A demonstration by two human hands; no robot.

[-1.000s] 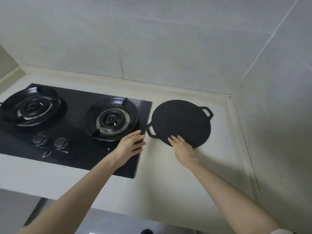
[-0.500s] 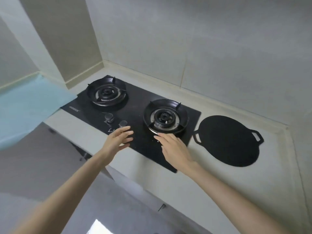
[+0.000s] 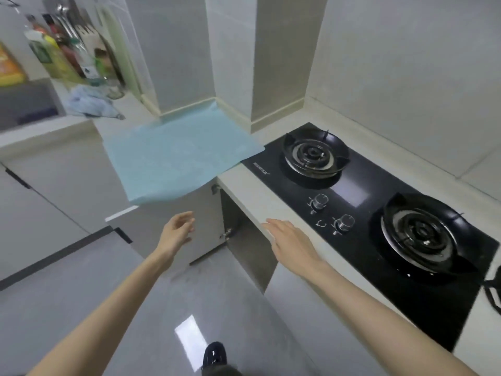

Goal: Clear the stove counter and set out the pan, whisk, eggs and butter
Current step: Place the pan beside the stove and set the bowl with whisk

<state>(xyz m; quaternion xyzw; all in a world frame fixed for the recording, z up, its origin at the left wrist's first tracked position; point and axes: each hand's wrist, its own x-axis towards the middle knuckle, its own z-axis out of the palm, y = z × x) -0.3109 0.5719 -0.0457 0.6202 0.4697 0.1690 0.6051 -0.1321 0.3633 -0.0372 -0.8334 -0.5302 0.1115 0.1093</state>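
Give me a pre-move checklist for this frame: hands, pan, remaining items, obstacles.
1. Left hand free: ok, fingers relaxed, holding nothing.
2. Right hand free: ok, flat over the counter edge, holding nothing.
3. Pan set out: ok, its handle shows beside the stove.
4. Whisk, eggs, butter set out: not ok, none in view.
5. Cabinet door shut: not ok, it stands open below the counter.
6. Blue mat lying flat: not ok, it overhangs the counter edge.
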